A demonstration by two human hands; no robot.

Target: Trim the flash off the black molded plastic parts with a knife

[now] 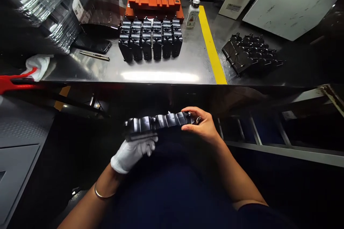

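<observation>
The left hand [133,154], in a white glove, and the bare right hand [202,125] together hold a black part [158,122], a long, ridged plastic strip, in front of the person's dark-clothed body and below the front edge of the bench [161,75]. The gloved fingers [146,145] are closed against the strip's near side at its left end, while the bare fingers [189,111] wrap around its right end, with the thumb [186,127] along the near side. A ring [198,119] shows on the right hand and a thin bangle [103,195] on the left wrist. Neither hand touches the steel bench. On it, a block of black parts [150,39] stands in tight rows against an orange fixture [153,3], with a small labelled bottle [192,14] just beside them. A yellow stripe [211,43] runs past the bottle, and a black moulded frame [249,53] lies to its right. To the left lie a phone [91,44], a slim metal knife [94,55] and a white cloth [37,67].
</observation>
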